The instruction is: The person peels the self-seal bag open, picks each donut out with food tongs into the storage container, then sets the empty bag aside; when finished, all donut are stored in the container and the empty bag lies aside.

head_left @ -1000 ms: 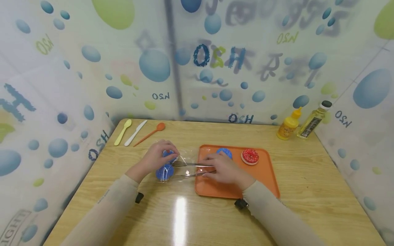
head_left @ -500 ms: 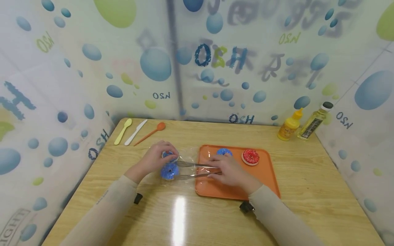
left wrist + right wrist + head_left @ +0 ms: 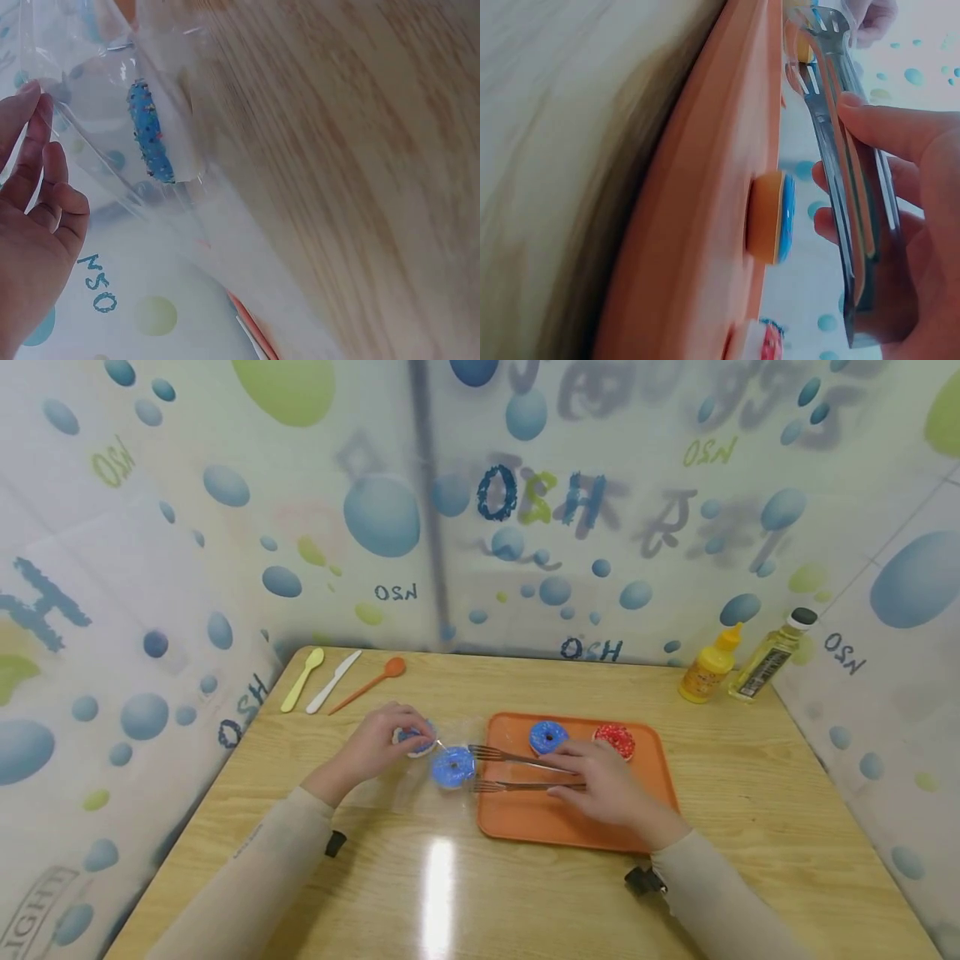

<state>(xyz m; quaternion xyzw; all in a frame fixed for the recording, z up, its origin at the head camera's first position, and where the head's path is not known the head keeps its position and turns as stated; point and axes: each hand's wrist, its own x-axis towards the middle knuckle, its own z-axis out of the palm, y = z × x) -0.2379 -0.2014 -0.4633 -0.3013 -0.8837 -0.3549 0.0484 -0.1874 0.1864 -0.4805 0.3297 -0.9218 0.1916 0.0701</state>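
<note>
My left hand (image 3: 372,742) pinches the edge of a clear plastic bag (image 3: 82,135) between thumb and fingertip. Inside the bag, under that hand, is a blue sprinkled donut (image 3: 150,131). A second blue donut (image 3: 453,767) lies to its right, toward the tray, with clear plastic around it. My right hand (image 3: 603,783) grips a pair of metal tongs (image 3: 847,172), thumb on one arm and fingers on the other. The fork-like tips stand apart, right at the second donut's edge. On the orange tray (image 3: 517,827) sit another blue donut (image 3: 548,737) and a red sprinkled donut (image 3: 615,741).
At the back left lie a yellow spoon (image 3: 303,680), a white knife (image 3: 333,682) and an orange spoon (image 3: 367,686). A yellow squeeze bottle (image 3: 708,668) and an oil bottle (image 3: 772,656) stand at the back right. Patterned walls border the wooden table (image 3: 375,877).
The right hand and the tongs have moved right over the tray. The lower blue donut has shifted right toward the tray. The left hand has stayed nearly in place.
</note>
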